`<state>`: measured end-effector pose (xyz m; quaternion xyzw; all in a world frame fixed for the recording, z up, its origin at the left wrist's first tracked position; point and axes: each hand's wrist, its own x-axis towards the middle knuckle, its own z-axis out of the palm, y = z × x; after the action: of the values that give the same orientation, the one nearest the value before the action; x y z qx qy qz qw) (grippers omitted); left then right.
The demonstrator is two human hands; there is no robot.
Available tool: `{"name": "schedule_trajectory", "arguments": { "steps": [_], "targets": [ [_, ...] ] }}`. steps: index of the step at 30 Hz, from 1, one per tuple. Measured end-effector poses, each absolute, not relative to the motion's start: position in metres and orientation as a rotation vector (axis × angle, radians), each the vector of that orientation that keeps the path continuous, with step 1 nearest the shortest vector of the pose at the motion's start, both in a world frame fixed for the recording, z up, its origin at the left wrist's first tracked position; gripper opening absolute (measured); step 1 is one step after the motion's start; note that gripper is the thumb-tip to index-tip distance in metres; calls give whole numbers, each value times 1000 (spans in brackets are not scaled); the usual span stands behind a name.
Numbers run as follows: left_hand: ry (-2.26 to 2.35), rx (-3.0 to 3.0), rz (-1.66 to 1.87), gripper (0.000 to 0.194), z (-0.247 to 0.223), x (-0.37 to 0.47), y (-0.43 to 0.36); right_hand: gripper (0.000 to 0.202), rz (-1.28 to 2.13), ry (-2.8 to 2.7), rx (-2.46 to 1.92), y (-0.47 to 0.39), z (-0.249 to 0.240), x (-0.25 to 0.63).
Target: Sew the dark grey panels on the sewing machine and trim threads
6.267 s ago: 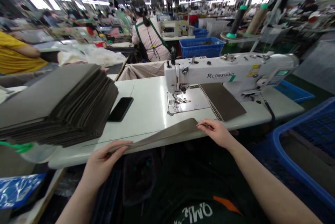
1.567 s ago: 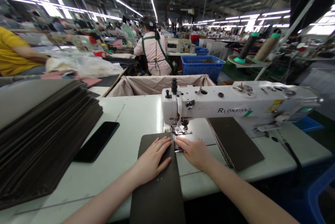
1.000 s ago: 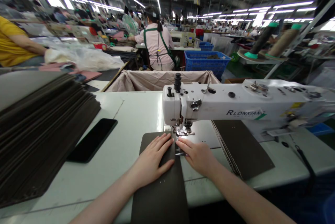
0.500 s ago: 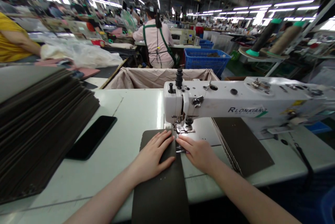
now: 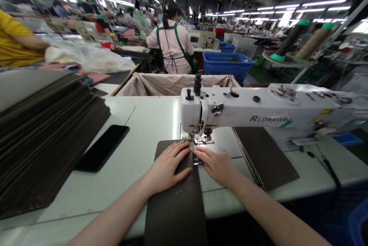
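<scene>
A long dark panel (image 5: 176, 211) lies on the pale table, its far end beside the presser foot (image 5: 201, 139) of a white sewing machine (image 5: 235, 108). My left hand (image 5: 171, 165) rests on the panel with its fingers spread and the thumb apart. My right hand (image 5: 217, 164) is at the panel's right edge, just in front of the foot, its fingertips touching the edge. Small metal snips (image 5: 198, 162) stick out from under its curled fingers, the blades pointing left. The rest of the snips is hidden by the hand.
A phone (image 5: 102, 148) lies left of the panel, near a tall stack of dark pieces (image 5: 46, 138). More dark pieces (image 5: 266, 157) lie under the machine arm. Beyond are a cloth-lined bin (image 5: 161, 85), a blue basket (image 5: 227, 65) and people seated at work.
Both hands are almost where they were, and the panel shows no clear shift. The person in the pink top ahead has turned the head to the right.
</scene>
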<state>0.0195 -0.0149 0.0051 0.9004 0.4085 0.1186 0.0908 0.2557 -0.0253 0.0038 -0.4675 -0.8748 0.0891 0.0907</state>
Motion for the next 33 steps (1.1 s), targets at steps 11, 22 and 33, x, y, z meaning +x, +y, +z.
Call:
{"name": "schedule_trajectory", "arguments": {
  "steps": [11,22,33],
  "targets": [
    [1189,2686,372,50,6,18,-14,53,284,-2574,-1362,-25,2,258],
    [1177,2707,380,49,4,17,-15,55,317,-2554,-1362,-24,1,259],
    [1167,2688,412,49,7,17,-14,51,327,-2543,-1355,-25,1,259]
  ]
}}
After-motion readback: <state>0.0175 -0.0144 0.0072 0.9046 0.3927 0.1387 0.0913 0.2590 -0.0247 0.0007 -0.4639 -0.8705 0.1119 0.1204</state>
